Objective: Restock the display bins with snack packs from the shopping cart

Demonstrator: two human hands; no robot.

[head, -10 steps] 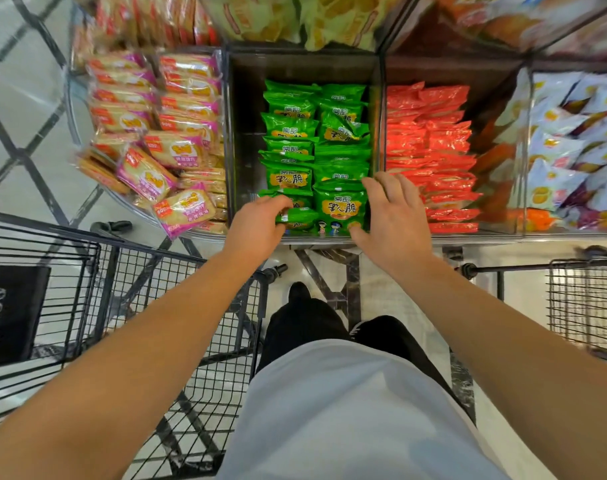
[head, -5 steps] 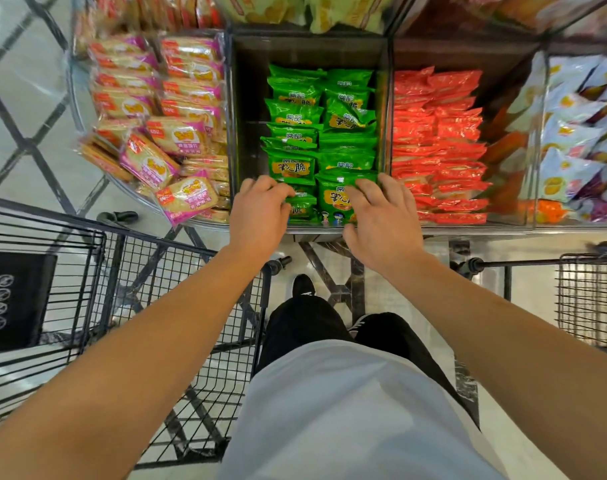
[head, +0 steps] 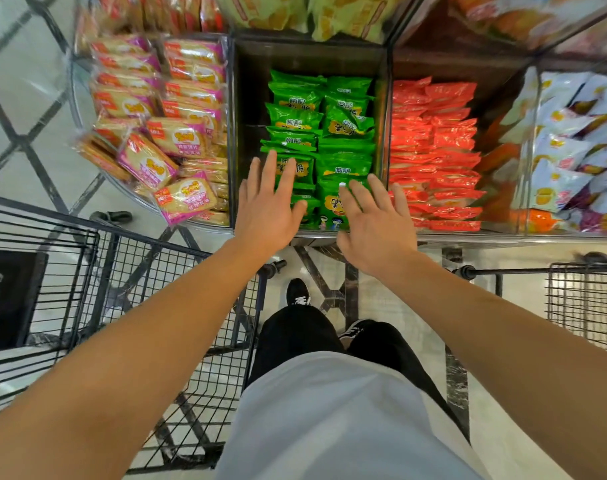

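While both hands are hovering flat over the green snack packs (head: 343, 157) in the middle display bin (head: 238, 133), the left hand (head: 267, 211) and right hand (head: 375, 226) are spreading their fingers straight and gripping nothing. Judging by this, the packs are being patted level; next comes reaching back into the shopping cart (head: 122, 271) at left. Its contents are lying out of view, so remaining stock is unclear.

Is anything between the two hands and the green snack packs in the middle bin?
Nothing visible. The left hand and right hand lie open, fingers spread directly over the green snack packs in the open-topped middle bin.
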